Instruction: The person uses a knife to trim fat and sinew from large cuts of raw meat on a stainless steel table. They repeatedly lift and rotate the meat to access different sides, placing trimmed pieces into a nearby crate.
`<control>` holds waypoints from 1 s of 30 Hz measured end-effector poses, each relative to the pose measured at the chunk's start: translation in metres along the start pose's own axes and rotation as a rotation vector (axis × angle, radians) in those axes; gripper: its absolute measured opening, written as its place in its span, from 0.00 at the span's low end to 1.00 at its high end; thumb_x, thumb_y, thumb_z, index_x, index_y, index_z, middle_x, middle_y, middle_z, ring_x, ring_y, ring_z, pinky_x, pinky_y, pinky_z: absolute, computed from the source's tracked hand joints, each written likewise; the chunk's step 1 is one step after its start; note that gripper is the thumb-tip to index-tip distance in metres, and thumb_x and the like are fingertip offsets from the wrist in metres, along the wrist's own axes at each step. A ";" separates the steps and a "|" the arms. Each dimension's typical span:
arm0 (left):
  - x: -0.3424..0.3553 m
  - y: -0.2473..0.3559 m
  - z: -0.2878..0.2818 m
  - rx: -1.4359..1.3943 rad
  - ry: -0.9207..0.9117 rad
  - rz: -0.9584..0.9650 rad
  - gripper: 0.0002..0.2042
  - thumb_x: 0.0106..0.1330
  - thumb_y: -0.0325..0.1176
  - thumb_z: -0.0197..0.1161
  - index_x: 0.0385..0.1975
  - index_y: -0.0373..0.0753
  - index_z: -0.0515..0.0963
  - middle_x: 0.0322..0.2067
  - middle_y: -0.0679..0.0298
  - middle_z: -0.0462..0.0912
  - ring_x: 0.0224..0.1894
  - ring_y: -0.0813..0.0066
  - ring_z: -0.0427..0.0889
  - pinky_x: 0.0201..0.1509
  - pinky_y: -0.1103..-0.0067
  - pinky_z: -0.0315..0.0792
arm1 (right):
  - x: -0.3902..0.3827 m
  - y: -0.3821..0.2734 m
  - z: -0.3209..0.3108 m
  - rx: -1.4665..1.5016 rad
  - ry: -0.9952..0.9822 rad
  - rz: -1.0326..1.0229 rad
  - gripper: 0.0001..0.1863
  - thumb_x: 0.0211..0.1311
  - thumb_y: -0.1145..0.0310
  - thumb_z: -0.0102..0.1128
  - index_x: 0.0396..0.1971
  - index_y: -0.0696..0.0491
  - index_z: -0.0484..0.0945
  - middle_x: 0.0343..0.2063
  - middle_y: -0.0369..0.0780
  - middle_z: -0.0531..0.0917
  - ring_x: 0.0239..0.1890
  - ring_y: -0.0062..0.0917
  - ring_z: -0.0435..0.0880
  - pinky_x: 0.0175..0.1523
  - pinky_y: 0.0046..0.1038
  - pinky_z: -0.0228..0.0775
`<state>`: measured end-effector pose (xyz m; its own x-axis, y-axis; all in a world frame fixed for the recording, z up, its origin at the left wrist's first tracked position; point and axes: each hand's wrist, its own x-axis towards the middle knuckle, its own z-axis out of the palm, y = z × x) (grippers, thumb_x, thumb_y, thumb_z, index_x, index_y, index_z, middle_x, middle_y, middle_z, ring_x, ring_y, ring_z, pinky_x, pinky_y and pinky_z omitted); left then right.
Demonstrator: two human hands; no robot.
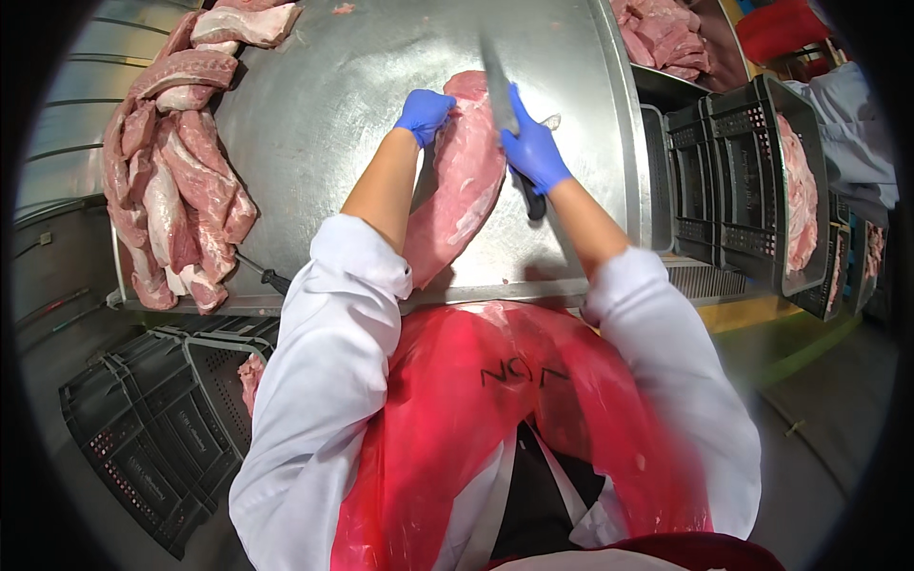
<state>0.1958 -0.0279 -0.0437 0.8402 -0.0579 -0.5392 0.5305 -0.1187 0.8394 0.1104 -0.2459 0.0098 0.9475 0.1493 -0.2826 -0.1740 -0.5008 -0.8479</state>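
Closest is the red apron (447, 409). Past it, the long pink meat (468, 176) lies in the middle of the shiny table (314, 133). The left hand (426, 116), in a blue glove, has its grip pinched on the meat's far left edge. The right hand (537, 157), also gloved, has its grip around the knife (532, 198) — its blurry blade points away, beside the meat. A pile (181, 181) sits left — and far right, a tray (725, 48) holds more meat (662, 38).

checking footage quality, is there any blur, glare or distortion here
Head view: knife blade smeared, likely by motion; head view: bright glare patches on the metal table; head view: fisheye bending curves the table's edges, and the corners go black.
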 end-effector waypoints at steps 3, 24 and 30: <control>-0.007 0.005 0.007 0.055 0.043 0.067 0.07 0.59 0.24 0.63 0.26 0.25 0.82 0.27 0.54 0.85 0.23 0.72 0.80 0.26 0.75 0.71 | 0.038 -0.027 0.009 -0.123 -0.152 0.039 0.40 0.68 0.67 0.47 0.78 0.38 0.43 0.32 0.55 0.85 0.26 0.42 0.87 0.37 0.39 0.81; -0.014 -0.025 0.000 0.968 0.596 0.332 0.25 0.59 0.50 0.67 0.24 0.26 0.83 0.26 0.45 0.86 0.30 0.60 0.88 0.38 0.71 0.80 | 0.002 0.012 -0.027 0.255 -0.066 0.093 0.43 0.68 0.72 0.52 0.78 0.37 0.44 0.22 0.40 0.79 0.18 0.21 0.77 0.26 0.27 0.76; -0.014 -0.008 -0.020 0.738 0.045 0.031 0.24 0.64 0.44 0.61 0.47 0.25 0.78 0.43 0.42 0.85 0.46 0.49 0.85 0.51 0.62 0.77 | 0.029 0.003 0.006 0.032 -0.062 -0.085 0.44 0.65 0.71 0.54 0.78 0.39 0.44 0.28 0.49 0.85 0.25 0.29 0.85 0.33 0.32 0.78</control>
<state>0.1822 -0.0068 -0.0416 0.8658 -0.0328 -0.4993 0.3065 -0.7541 0.5809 0.1357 -0.2379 -0.0034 0.9411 0.2430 -0.2352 -0.1029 -0.4567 -0.8837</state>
